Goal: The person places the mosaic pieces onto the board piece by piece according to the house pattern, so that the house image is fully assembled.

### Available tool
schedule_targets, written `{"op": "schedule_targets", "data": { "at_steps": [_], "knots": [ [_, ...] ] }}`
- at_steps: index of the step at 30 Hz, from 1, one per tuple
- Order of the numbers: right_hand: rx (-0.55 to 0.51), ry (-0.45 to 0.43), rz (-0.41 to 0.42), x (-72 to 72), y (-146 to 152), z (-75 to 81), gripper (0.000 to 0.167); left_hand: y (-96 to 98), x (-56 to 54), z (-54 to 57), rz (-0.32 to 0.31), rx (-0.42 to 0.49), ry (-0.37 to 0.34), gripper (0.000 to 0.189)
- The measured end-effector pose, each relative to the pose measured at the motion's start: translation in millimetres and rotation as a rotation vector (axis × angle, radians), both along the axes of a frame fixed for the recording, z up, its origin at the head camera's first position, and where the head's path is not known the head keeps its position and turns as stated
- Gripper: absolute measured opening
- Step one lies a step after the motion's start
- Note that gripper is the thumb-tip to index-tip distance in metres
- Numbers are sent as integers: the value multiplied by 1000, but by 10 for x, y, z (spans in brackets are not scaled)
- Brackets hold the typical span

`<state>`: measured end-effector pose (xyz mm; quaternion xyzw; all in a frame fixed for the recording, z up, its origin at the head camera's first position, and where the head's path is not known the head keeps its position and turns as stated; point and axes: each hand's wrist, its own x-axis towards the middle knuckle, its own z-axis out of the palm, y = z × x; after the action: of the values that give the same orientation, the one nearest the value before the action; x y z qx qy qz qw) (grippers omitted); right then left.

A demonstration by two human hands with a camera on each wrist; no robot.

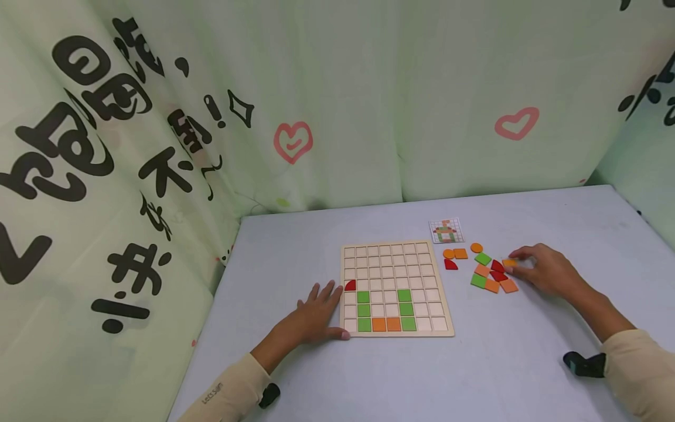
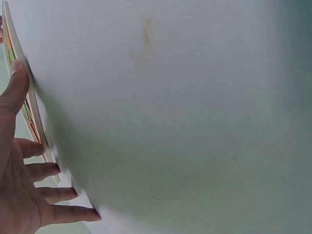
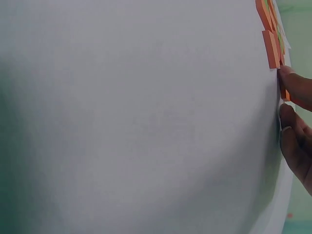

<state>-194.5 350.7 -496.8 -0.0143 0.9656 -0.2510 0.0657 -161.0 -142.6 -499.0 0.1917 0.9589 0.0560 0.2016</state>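
Observation:
A wooden grid board (image 1: pixel 379 281) lies flat on the table. Green square tiles (image 1: pixel 363 310) stand in two columns, orange square tiles (image 1: pixel 386 324) sit between them in the bottom row, and a red quarter-round tile (image 1: pixel 350 285) is at the left side. My left hand (image 1: pixel 316 316) rests at the board's left edge, fingers spread, thumb at the lower corner. To the right of the board, my right hand (image 1: pixel 543 268) pinches an orange tile (image 1: pixel 509 263) between thumb and fingers, beside a cluster of loose tiles. The right wrist view shows this orange tile (image 3: pixel 286 92) edge-on, at the fingertips.
Loose green (image 1: pixel 482 258), red (image 1: pixel 498 276) and orange tiles (image 1: pixel 508 286) lie close together. Nearer the board are orange round tiles (image 1: pixel 476 248), an orange square (image 1: pixel 460 253) and a red piece (image 1: pixel 450 265). A small pattern card (image 1: pixel 446 230) lies behind them. A printed curtain (image 1: pixel 343 105) hangs behind the table.

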Motion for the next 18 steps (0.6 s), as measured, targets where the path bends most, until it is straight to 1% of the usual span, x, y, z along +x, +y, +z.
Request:
{"op": "schedule_targets", "data": {
  "at_steps": [5, 11, 14, 18],
  "knots": [
    [-11, -25, -25, 5, -11, -6, 44, 4, 8, 20, 3, 4, -2, 107],
    [-18, -57, -34, 1, -18, 2, 46, -2, 1, 1, 4, 6, -10, 108],
    [-25, -46, -28, 7, -22, -5, 45, 0, 1, 4, 4, 10, -12, 108],
    [-39, 1, -9, 24, -29, -32, 41, 9, 12, 26, 8, 14, -15, 107]
  ]
}}
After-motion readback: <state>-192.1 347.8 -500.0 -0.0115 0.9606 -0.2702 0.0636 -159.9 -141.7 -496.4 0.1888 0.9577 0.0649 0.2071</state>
